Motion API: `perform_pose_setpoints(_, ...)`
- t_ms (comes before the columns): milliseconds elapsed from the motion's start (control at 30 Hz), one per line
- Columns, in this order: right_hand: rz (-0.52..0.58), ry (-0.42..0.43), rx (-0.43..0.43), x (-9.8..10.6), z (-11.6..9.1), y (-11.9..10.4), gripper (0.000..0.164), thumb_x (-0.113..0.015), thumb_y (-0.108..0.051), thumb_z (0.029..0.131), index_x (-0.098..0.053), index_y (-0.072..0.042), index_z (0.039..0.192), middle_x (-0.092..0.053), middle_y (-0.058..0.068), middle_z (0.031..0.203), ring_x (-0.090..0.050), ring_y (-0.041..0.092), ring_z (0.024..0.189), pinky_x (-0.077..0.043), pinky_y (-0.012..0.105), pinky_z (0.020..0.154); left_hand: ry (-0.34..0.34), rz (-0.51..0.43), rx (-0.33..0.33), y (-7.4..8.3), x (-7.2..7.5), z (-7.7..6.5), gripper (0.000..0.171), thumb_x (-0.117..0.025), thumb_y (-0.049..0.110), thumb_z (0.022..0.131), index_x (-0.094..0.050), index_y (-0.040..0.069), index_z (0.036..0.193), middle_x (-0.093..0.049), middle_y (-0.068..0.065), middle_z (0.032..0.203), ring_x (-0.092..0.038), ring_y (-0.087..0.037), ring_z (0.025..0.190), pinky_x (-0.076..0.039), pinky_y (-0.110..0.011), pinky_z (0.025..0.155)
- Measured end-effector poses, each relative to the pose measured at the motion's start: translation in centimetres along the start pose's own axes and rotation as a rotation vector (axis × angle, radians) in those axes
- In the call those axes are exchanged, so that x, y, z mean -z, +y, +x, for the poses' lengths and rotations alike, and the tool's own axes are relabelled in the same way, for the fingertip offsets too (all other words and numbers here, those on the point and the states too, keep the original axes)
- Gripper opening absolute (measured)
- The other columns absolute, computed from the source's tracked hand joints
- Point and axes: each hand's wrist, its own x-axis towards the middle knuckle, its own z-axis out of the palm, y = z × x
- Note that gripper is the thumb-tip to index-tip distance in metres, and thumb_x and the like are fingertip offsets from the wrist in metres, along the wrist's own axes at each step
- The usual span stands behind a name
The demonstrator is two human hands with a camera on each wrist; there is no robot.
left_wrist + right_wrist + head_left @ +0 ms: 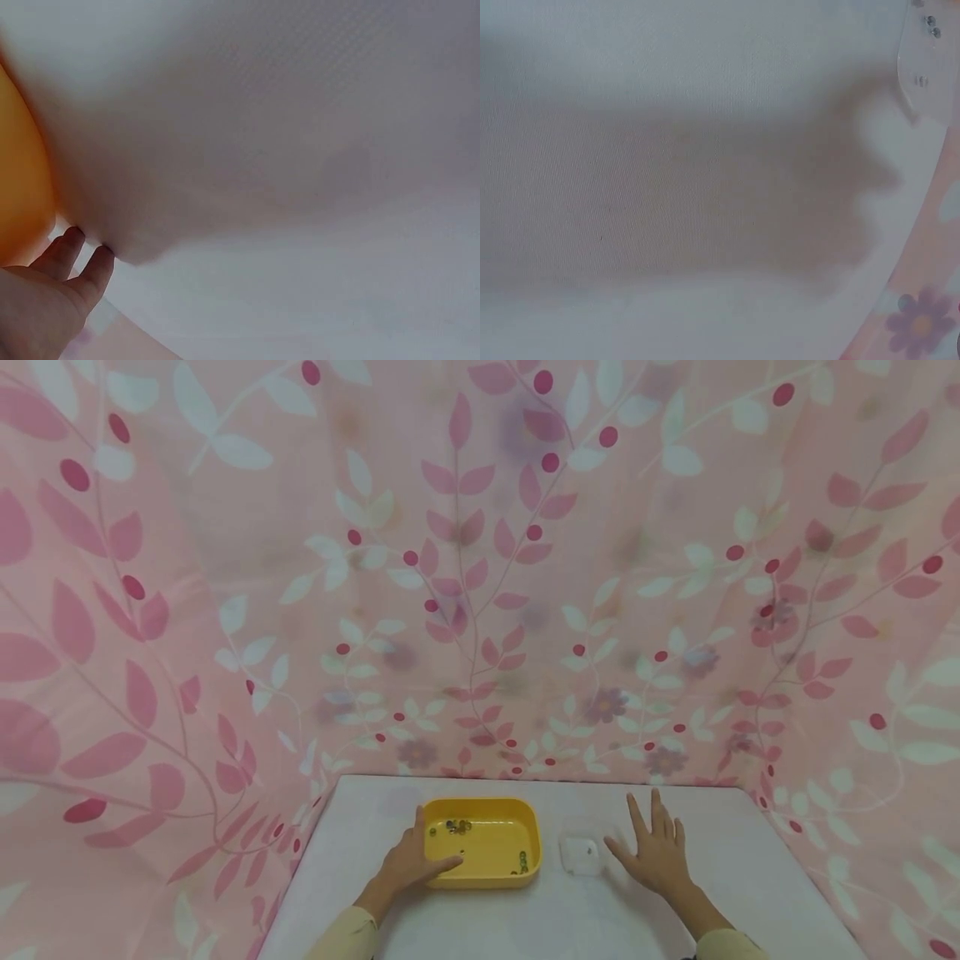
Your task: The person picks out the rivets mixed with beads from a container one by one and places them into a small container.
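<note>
A yellow tray (483, 882) stands on the white table in the head view. Dark and greenish glass marbles (460, 827) cluster at its far left, and several more lie in its near right corner. My left hand (408, 860) holds the tray's left side, thumb over the rim and fingers along the outer wall. In the left wrist view, its fingers (94, 274) reach down beside the yellow wall. My right hand (654, 853) hovers above the table with fingers spread, holding nothing. Just left of it sits a small clear container (570, 865) with a few small marbles (931, 26) inside.
The white table (480, 931) has its far edge just behind the tray. Pink curtains with a leaf print (480, 610) hang behind the table and along both sides.
</note>
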Motion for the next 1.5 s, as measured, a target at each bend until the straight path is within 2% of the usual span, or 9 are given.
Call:
perform_pose_setpoints(233,-0.057,-0.035,-0.027,0.2,0.3,-1.0,0.088,-0.055,-0.065,0.089,-0.030,-0.015,0.156,0.001,0.027,0.164,-0.020,0.053,0.142,-0.012,0.073,0.109,0.002,-0.002,0.004,0.2,0.4,0.0,0.133,-0.073,0.073,0.069,-0.001,0.007,0.159,-0.047,-0.029,0.142,-0.057,-0.043,0.117,-0.047,-0.061,0.096)
perform_pose_setpoints(433,-0.051,-0.031,-0.012,-0.3,0.3,-1.9,0.087,-0.057,-0.064,0.088,-0.033,-0.013,0.155,0.004,0.025,0.164,-0.020,0.051,0.142,-0.013,0.073,0.110,-0.010,-0.015,-0.001,0.2,0.5,0.0,0.134,-0.074,0.073,0.068,-0.001,0.007,0.159,-0.044,-0.028,0.146,-0.056,-0.043,0.120,-0.045,-0.061,0.098)
perform_pose_setpoints(600,-0.047,-0.030,-0.003,-0.9,0.6,-2.8,0.090,-0.059,-0.064,0.087,-0.028,-0.016,0.157,0.003,0.025,0.164,-0.018,0.050,0.143,-0.012,0.072,0.111,-0.019,0.002,-0.029,0.1,0.4,0.3,0.138,-0.075,0.075,0.064,0.001,0.009,0.159,-0.042,-0.028,0.148,-0.055,-0.045,0.121,-0.045,-0.061,0.098)
perform_pose_setpoints(733,-0.037,0.007,0.028,-1.2,1.1,-3.9,0.092,-0.062,-0.063,0.085,-0.028,-0.017,0.157,0.001,0.025,0.164,-0.019,0.048,0.143,-0.014,0.072,0.110,-0.013,0.025,-0.052,0.1,0.3,0.5,0.141,-0.074,0.078,0.063,0.002,0.008,0.159,-0.042,-0.029,0.146,-0.057,-0.046,0.116,-0.047,-0.061,0.095)
perform_pose_setpoints(900,-0.013,0.054,0.082,-1.5,2.1,-5.3,0.092,-0.065,-0.060,0.083,-0.029,-0.016,0.156,0.001,0.023,0.165,-0.022,0.048,0.142,-0.015,0.072,0.110,-0.005,0.005,-0.029,0.2,0.4,0.5,0.138,-0.074,0.076,0.065,0.001,0.009,0.159,-0.042,-0.027,0.147,-0.058,-0.043,0.115,-0.047,-0.059,0.097)
perform_pose_setpoints(1133,-0.002,0.011,0.094,-2.3,2.1,-7.2,0.093,-0.065,-0.063,0.083,-0.028,-0.019,0.157,0.005,0.020,0.166,-0.022,0.048,0.143,-0.016,0.072,0.111,-0.021,-0.011,-0.015,0.2,0.5,0.4,0.138,-0.076,0.073,0.065,0.001,0.008,0.159,-0.041,-0.029,0.147,-0.056,-0.043,0.118,-0.046,-0.061,0.097)
perform_pose_setpoints(1500,0.030,0.021,0.171,-4.3,2.3,-10.0,0.094,-0.067,-0.062,0.081,-0.032,-0.016,0.155,0.000,0.021,0.165,-0.027,0.050,0.140,-0.021,0.073,0.109,-0.020,-0.011,-0.034,-0.1,0.0,0.1,0.138,-0.077,0.072,0.065,0.000,0.006,0.159,-0.042,-0.030,0.146,-0.057,-0.045,0.117,-0.046,-0.062,0.095)
